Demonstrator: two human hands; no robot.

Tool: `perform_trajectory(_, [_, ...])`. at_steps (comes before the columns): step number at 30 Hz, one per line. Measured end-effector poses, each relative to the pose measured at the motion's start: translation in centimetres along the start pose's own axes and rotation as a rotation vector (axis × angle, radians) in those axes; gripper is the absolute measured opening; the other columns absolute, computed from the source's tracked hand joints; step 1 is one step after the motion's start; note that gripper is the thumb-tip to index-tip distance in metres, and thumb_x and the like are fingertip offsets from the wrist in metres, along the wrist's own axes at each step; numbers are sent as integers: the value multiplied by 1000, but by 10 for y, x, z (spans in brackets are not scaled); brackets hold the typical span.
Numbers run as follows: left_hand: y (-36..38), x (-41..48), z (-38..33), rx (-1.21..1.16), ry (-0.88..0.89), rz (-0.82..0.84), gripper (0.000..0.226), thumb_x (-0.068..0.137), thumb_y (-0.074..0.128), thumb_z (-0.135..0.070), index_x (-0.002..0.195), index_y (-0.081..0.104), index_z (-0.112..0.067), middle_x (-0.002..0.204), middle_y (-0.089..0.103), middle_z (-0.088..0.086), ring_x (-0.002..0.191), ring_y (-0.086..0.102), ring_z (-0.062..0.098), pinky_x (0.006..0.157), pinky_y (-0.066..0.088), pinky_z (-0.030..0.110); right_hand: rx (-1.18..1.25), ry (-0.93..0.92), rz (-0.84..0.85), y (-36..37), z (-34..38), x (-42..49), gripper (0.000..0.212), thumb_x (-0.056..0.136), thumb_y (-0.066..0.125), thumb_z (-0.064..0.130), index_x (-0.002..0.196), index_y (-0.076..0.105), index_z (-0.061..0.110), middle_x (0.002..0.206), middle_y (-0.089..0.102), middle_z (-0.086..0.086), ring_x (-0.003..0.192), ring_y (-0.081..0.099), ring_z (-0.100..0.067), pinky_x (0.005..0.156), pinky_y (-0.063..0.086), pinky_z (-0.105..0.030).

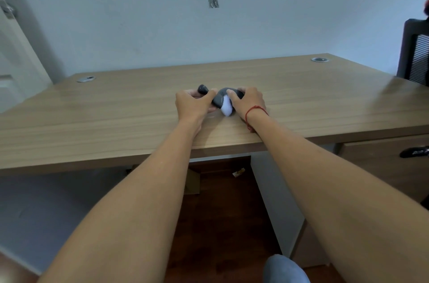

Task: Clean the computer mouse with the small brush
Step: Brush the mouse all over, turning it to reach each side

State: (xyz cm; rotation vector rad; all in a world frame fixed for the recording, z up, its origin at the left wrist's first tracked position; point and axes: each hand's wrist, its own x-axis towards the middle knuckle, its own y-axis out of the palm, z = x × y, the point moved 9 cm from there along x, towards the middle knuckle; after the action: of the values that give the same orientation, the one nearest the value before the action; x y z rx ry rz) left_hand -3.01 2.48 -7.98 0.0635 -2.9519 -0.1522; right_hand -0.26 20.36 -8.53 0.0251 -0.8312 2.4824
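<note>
A dark grey computer mouse rests on the wooden desk near its middle. My right hand lies over the mouse's right side, fingers curled on it; a red string circles that wrist. My left hand grips the small brush, whose dark rounded handle end sticks out past my fingers. The handle slants down to the right, and a white tuft that looks like the bristles presses against the mouse's near side. Much of the mouse is hidden under my fingers.
Two round metal cable grommets sit at the desk's back corners. A dark chair back stands at the right edge. A drawer with a black handle is under the desk on the right. The wall is close behind.
</note>
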Motion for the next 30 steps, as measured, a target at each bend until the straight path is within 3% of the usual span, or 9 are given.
perform_trajectory(2, [-3, 1, -1, -2, 7, -41, 15, 72, 78, -7, 67, 65, -8, 72, 71, 8, 61, 74, 16, 55, 60, 27, 7, 2, 2, 1, -1, 0, 49, 93, 54, 47, 131, 62, 16, 130, 65, -10, 118, 61, -30, 99, 49, -40])
perform_trajectory(6, [4, 5, 7, 7, -57, 73, 17, 73, 79, -9, 75, 65, 0, 80, 73, 16, 69, 75, 23, 54, 59, 25, -2, -4, 1, 1, -1, 2, 48, 94, 53, 45, 129, 63, 15, 129, 66, -10, 118, 61, -30, 99, 49, -40])
perform_trajectory(11, [-7, 8, 1, 82, 43, -125, 18, 75, 78, -14, 65, 63, -13, 72, 69, 5, 68, 72, 20, 60, 61, 29, 8, -3, 20, 2, 0, -1, 50, 94, 54, 46, 135, 59, 18, 136, 62, -9, 124, 58, -30, 100, 46, -37])
perform_trajectory(16, [-16, 9, -6, 233, 119, -252, 15, 77, 75, -23, 78, 68, -9, 72, 67, 1, 69, 64, 15, 66, 51, 25, 1, -46, 49, 2, 4, -2, 48, 95, 52, 45, 136, 60, 19, 137, 62, -8, 127, 57, -29, 107, 45, -43])
perform_trajectory(24, [5, 9, -4, 57, 87, 18, 14, 80, 76, -22, 77, 69, -10, 79, 72, 5, 76, 73, 18, 65, 62, 29, 16, -26, 36, 4, 2, 1, 42, 98, 48, 38, 133, 62, 18, 134, 64, -11, 125, 58, -31, 106, 46, -40])
perform_trajectory(27, [-6, 13, -5, 140, 104, -141, 21, 78, 76, -20, 88, 72, -2, 86, 72, 10, 81, 70, 20, 77, 60, 34, 16, -34, 42, 5, 3, 1, 42, 99, 48, 38, 133, 62, 18, 133, 64, -11, 124, 59, -31, 105, 46, -41])
perform_trajectory(30, [-13, 14, -12, 242, 143, -250, 20, 75, 76, -22, 83, 71, -5, 86, 73, 12, 76, 68, 19, 76, 57, 30, 5, -46, 48, 6, 3, 1, 41, 99, 47, 39, 130, 64, 18, 130, 66, -11, 121, 60, -31, 104, 47, -43])
